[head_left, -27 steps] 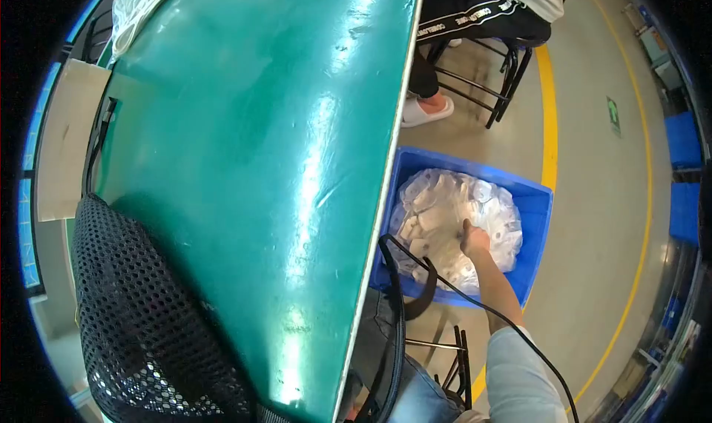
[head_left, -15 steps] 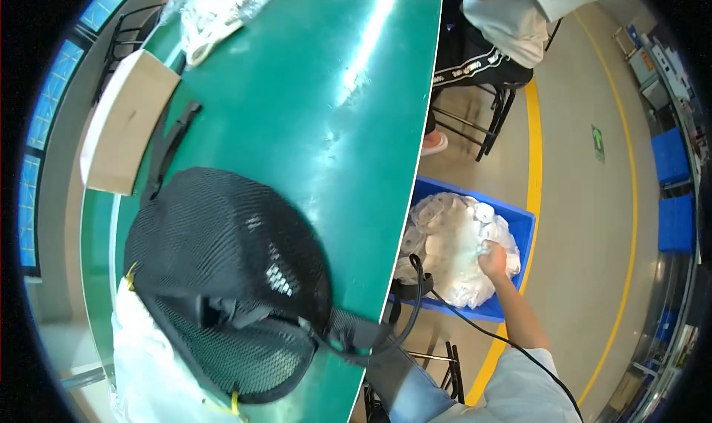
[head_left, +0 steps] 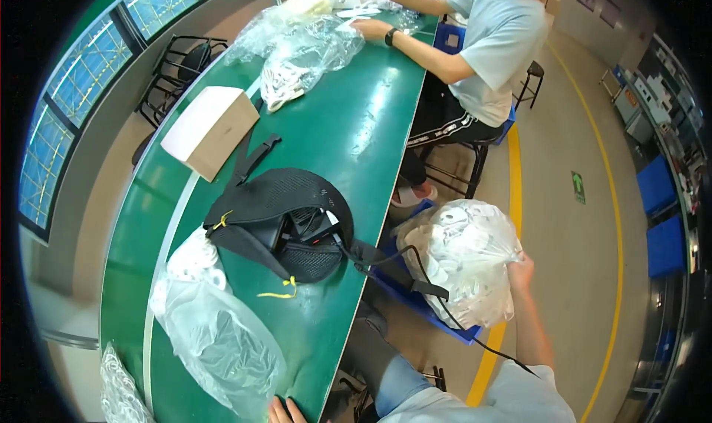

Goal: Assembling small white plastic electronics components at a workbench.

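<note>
- Bulging clear bag of white pieces [head_left: 467, 263]: standing over the blue bin [head_left: 415, 302] beside the desk's right long edge, covering most of its mouth. It was sitting down inside the bin a moment ago; now it is bulging above the rim.
- Right hand [head_left: 522, 271]: clamping gathered plastic at the bag's right side, fingers closing round it. Half a second earlier it was reaching in over the white pieces. Judgement: the hand is now taking some of the bag's weight, and the bag is coming clear of the bin; whether its base is touching the bin is hidden.
- Black cable [head_left: 489, 347] and strap [head_left: 393, 271]: running off the desk and passing across the bag's left side; judged a possible snag.
- Left hand [head_left: 285, 410]: now showing by the desk's right edge, at the bottom of view, fingers extending and lying slightly apart. Cannot tell whether they are pinching the second clear bag [head_left: 222, 349], lying just beside.
- Black mesh backpack [head_left: 297, 189]: lying on the desk, its opening now facing the view.
- Farther up: cardboard box [head_left: 211, 130] resting along the desk's left edge; co-worker [head_left: 486, 74] sitting at the right edge, handling items by another clear bag [head_left: 311, 56].
</note>
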The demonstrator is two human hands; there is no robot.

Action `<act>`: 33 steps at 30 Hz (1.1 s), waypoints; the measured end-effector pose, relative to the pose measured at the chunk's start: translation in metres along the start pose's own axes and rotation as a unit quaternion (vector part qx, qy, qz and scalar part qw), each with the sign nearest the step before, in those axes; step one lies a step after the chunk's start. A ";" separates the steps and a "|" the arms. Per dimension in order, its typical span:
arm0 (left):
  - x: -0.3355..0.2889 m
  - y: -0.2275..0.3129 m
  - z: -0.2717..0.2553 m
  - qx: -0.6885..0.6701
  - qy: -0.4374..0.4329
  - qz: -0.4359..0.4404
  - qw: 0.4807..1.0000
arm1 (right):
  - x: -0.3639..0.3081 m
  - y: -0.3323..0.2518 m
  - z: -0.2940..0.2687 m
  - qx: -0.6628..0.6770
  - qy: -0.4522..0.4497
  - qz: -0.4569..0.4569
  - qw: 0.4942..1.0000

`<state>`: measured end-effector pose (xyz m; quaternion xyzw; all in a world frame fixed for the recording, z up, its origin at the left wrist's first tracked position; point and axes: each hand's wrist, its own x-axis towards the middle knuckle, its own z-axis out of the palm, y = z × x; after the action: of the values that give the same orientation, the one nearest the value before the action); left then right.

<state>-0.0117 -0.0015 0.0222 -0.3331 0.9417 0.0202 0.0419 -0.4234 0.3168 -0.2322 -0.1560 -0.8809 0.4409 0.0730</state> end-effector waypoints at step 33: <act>0.151 0.298 -0.251 -0.411 0.279 0.633 0.593 | -0.111 -0.410 -0.285 0.261 0.096 -0.514 0.811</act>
<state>-0.3324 0.1189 0.2615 0.3755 0.7731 0.3330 -0.3878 -0.3297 0.2641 0.2676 0.3033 -0.6727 0.5352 0.4112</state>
